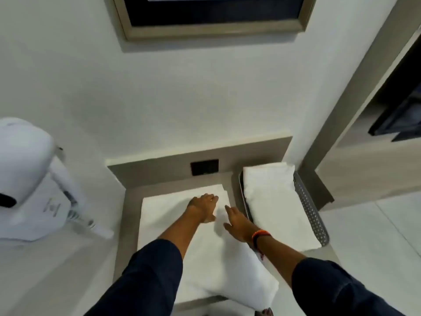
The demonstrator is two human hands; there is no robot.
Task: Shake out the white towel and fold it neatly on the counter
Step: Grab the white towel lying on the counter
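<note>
Setting reads as a hotel-type bathroom or dressing nook. Evidence: a wall-mounted white hair dryer (pixel 34 179) with coiled cord sits well left of the left grip (pixel 202 207), and a framed mirror (pixel 214 17) hangs on the plain white wall (pixel 182 92) above and beyond both grips. Further evidence: a perforated metal tray (pixel 312 213) holding a folded white towel (pixel 273 201) stands just right of the right grip (pixel 237 222) on the narrow grey bench (pixel 129 201), a dark socket plate (pixel 204 167) sits in the upstand beyond the grips, and pale floor tiles (pixel 376 224) lie farther right.
</note>
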